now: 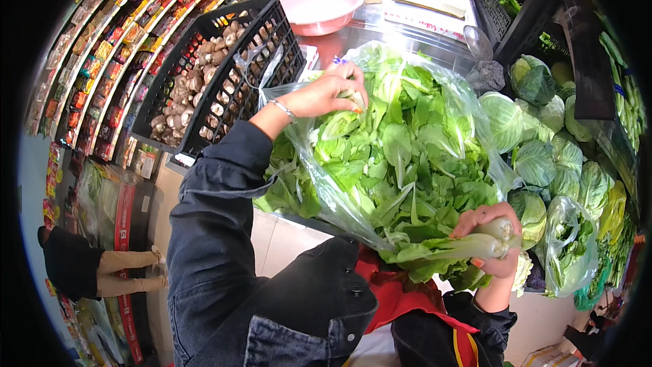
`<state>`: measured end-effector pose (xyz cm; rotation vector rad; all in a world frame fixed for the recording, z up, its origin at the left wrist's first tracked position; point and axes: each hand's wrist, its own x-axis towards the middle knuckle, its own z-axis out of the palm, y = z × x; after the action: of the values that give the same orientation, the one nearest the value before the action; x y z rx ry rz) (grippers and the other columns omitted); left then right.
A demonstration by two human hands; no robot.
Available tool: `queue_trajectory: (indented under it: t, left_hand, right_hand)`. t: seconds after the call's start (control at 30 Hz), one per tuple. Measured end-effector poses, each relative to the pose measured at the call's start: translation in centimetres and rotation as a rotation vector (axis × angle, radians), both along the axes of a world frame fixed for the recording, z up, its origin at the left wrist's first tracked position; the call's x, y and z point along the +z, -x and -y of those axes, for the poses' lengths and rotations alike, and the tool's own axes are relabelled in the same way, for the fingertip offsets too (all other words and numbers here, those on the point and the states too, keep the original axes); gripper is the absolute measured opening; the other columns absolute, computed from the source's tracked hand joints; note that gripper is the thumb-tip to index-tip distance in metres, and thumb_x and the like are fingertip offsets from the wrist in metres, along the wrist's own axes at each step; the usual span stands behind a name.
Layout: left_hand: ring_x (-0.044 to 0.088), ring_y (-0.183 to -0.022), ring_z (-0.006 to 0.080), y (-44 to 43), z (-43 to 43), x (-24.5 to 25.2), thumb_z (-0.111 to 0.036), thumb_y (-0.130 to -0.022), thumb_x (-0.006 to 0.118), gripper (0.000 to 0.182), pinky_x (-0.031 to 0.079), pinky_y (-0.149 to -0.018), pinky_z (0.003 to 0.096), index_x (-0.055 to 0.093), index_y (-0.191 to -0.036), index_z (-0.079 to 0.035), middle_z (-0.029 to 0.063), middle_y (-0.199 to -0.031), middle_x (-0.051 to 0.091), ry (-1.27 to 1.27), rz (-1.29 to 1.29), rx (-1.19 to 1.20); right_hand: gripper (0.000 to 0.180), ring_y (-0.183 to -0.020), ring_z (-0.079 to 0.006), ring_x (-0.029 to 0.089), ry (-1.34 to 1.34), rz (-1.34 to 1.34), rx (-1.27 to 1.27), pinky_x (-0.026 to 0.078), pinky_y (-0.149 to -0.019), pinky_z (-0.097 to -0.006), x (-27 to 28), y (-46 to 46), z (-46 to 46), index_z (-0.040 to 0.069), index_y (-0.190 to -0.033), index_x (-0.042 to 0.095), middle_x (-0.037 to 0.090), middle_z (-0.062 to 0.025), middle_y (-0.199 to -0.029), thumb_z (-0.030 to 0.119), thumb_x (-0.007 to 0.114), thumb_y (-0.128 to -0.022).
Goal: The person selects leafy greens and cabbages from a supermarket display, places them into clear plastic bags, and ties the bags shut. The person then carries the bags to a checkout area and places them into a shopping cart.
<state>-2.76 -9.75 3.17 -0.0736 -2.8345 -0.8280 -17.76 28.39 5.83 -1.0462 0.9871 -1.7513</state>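
A large open clear plastic bag (pixel 486 127) lies before me, filled with loose leafy green lettuce (pixel 397 148). My left hand (pixel 333 93), with a bracelet at its wrist, reaches over the bag's left side. Its fingers are closed around the pale stem end of a lettuce head (pixel 338 125). Close to my body at the lower right, my right hand (pixel 501 257) grips a bunch of lettuce stalks (pixel 473 246) by their white cut ends. The leaves of that bunch point left, over the bag's near edge.
A black plastic crate (pixel 216 76) of mushrooms stands left of the bag. Beyond are a pink basin (pixel 321 7) and a metal strainer ladle (pixel 478 43). Round cabbages (pixel 535 163) are piled at right. Packet-filled shelves (pixel 114 56) line the left; another person (pixel 76 265) stands there.
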Motion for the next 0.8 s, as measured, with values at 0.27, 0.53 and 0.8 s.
queue_trajectory:
  t: [0.27,0.53,0.8]
  left_hand:
    - [0.061,-0.098,0.0159,2.0,-8.9,5.1,-0.03,-0.095,0.059,0.04,0.045,-0.09,0.0315,0.049,-0.123,-0.003,0.0067,-0.102,0.063,-0.819,-0.06,-0.152]
    - [0.046,-0.122,0.0162,4.6,-15.5,2.9,-0.028,-0.101,0.038,0.045,0.03,-0.109,0.0311,0.04,-0.14,-0.006,0.0085,-0.132,0.047,-1.115,-0.174,0.085]
    - [0.028,-0.131,0.0432,8.4,-15.7,0.4,-0.051,-0.1,0.026,0.06,0.025,-0.108,0.0503,0.026,-0.148,-0.015,0.018,-0.15,0.02,-0.25,-0.25,0.227]
  right_hand:
    - [0.044,-0.1,-0.0229,0.06,-0.078,-0.11,-0.005,0.047,-0.091,-0.0365,2.0,1.3,5.4,0.001,-0.108,0.056,0.063,-0.0141,-0.107,0.006,0.071,-0.067]
    - [0.041,-0.107,-0.0173,0.053,-0.095,0.031,-0.385,0.041,-0.095,-0.0323,-1.1,-0.2,9.6,0.003,-0.115,0.054,0.055,-0.0107,-0.119,0.007,0.064,-0.075]
    - [0.078,-0.11,-0.018,0.055,-0.043,0.049,-0.435,0.042,-0.098,-0.0304,-2.5,-0.1,11.1,0.001,-0.141,0.036,0.054,-0.01,-0.124,0.01,0.077,-0.075]
